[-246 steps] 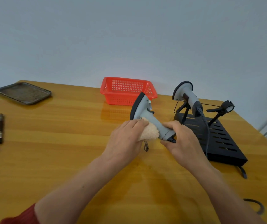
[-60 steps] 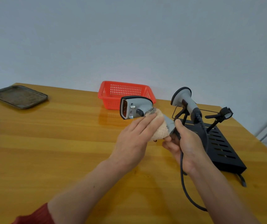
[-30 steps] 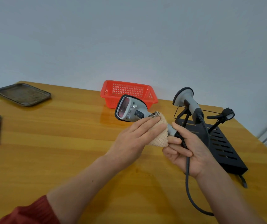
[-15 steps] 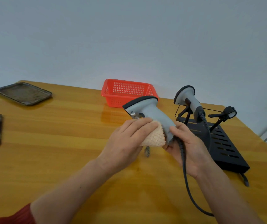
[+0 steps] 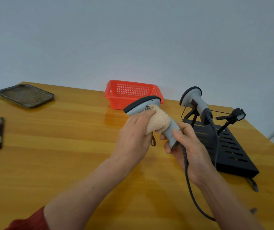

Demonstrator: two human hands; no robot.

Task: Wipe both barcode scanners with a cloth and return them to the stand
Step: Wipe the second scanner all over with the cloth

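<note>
My right hand (image 5: 185, 147) grips the handle end of a grey barcode scanner (image 5: 142, 105), held above the table with its head pointing up and left. My left hand (image 5: 133, 135) holds a beige knitted cloth (image 5: 159, 121) pressed against the scanner's neck. The scanner's dark cable (image 5: 189, 183) hangs down past my right wrist. A second grey scanner (image 5: 193, 100) sits in the left holder of the black stand (image 5: 230, 151). The stand's right holder (image 5: 235, 114) holds nothing.
A red plastic basket (image 5: 133, 93) stands at the back behind the held scanner. A metal tray (image 5: 25, 95) lies at the back left. A dark pen (image 5: 0, 131) lies near the left edge. The wooden table (image 5: 58, 155) ends just right of the stand.
The scanner's head has turned from facing me to its back facing up. My left hand has slid the cloth up from the handle toward the neck.
</note>
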